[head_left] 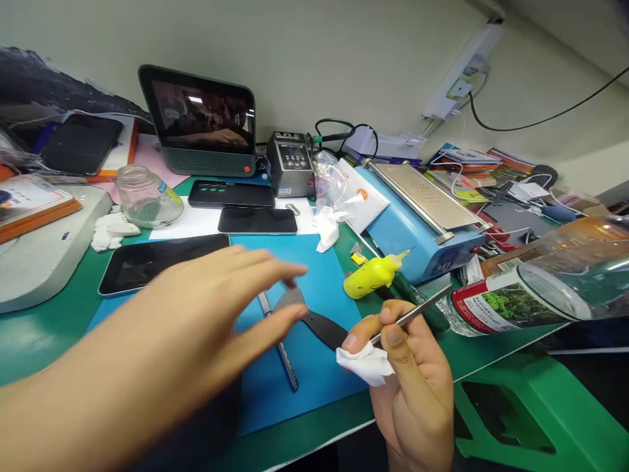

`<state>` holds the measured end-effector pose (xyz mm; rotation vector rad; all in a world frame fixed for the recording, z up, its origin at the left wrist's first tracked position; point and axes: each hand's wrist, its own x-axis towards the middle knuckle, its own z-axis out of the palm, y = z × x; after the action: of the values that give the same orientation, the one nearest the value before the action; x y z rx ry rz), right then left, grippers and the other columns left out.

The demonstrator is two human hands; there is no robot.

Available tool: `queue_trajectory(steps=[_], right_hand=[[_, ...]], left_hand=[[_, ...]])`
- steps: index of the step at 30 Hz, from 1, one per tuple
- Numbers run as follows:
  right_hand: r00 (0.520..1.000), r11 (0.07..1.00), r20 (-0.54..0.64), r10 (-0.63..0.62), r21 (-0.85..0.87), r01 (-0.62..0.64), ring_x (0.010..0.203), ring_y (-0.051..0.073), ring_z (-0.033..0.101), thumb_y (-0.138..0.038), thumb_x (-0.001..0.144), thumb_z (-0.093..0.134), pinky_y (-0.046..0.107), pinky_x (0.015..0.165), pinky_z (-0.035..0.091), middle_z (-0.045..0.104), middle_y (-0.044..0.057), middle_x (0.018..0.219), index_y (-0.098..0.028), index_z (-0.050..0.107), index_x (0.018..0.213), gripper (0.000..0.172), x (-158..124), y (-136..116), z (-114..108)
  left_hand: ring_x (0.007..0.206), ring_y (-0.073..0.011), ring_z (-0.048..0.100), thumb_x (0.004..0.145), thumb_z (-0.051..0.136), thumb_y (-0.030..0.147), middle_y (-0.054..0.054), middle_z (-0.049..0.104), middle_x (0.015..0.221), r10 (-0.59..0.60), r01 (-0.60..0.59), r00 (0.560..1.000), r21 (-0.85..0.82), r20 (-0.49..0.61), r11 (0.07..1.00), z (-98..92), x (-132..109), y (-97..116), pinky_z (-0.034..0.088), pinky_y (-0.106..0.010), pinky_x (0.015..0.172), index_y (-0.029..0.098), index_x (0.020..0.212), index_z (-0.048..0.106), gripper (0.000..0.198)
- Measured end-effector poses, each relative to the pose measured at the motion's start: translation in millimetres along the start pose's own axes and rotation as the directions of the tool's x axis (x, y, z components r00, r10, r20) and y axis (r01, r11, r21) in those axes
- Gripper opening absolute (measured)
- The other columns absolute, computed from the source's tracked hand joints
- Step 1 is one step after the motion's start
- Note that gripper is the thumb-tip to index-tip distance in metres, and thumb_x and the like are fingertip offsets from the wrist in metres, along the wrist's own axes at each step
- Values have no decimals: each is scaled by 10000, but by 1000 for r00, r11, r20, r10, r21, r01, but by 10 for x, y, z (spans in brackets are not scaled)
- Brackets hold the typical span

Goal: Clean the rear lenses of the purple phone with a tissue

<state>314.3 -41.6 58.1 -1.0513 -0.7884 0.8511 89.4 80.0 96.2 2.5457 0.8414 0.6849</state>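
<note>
My left hand (211, 314) reaches across the blue mat (319, 288) with its fingers stretched out and apart, holding nothing, slightly blurred. Its fingertips hover just over a grey and black scraper-like tool (314, 320) and a thin metal bar (285, 357) lying on the mat. My right hand (413, 387) is closed near the table's front edge, pinching metal tweezers (417, 313) that point up to the right, together with a crumpled white tissue (366, 364). A yellow squeeze bottle (373, 275) lies on its side just beyond the right hand.
A dark tablet (157, 262), two phones (258, 221), a glass jar (147, 196), a small screen device (201, 121), a soldering station (291, 164) and a blue heating machine (422, 223) crowd the green table. A plastic bottle (531, 288) lies at right; a green stool (531, 406) stands below.
</note>
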Motion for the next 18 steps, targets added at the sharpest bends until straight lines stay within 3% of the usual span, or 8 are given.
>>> queue_trajectory(steps=[2,4,7,10,12,15,18], right_hand=[[997,997,-66,-48,49,51,655,145,739,-341,1020,756,197,585,592,778,7,736,-263,684,1024,106,-14,-4,-36],[989,992,-123,-85,80,95,644,122,727,-322,1005,774,175,590,599,767,-14,731,-267,710,1013,85,-3,1,-76],[976,985,-177,-126,95,144,628,128,714,-312,963,815,190,574,613,757,-17,728,-260,745,990,92,34,18,-115],[965,979,-213,-154,99,178,617,147,699,-344,910,869,221,553,613,737,-16,704,-259,763,971,148,52,35,-132],[959,978,-237,-158,97,185,611,162,687,-354,876,893,245,531,597,723,-12,685,-262,766,957,177,55,43,-136],[947,981,-288,-143,85,174,577,190,646,-322,829,887,297,488,545,687,-3,639,-268,766,925,164,62,55,-121],[941,987,-315,-121,65,148,544,215,598,-307,790,866,358,477,491,665,7,611,-286,763,880,138,70,76,-104]], left_hand=[[1177,-301,738,1035,688,490,-60,798,1293,12,-13,997,9,72,1000,137,523,213,639,-484,977,246,1443,690,476],[1251,-287,705,999,776,482,-90,777,1309,33,-31,985,-12,170,999,348,872,308,623,-489,1042,204,1479,644,570],[1198,-278,709,987,780,554,-94,757,1196,75,-65,963,-48,259,997,669,1118,365,629,-497,1018,175,1291,714,490],[1093,-240,717,1038,723,503,-61,748,1088,126,-100,951,-106,284,989,777,1192,414,623,-461,986,175,1256,708,394],[993,-202,712,1071,666,527,-47,748,1060,143,-109,955,-141,261,984,662,1181,423,608,-389,907,165,1231,689,397],[982,-144,697,1092,623,522,-5,758,1187,118,-95,978,-143,169,985,252,1020,359,541,-293,821,197,1341,619,409],[1209,-132,662,1025,734,330,54,717,1337,72,-71,995,-15,71,997,-231,620,204,500,-252,1004,261,1370,614,372]])
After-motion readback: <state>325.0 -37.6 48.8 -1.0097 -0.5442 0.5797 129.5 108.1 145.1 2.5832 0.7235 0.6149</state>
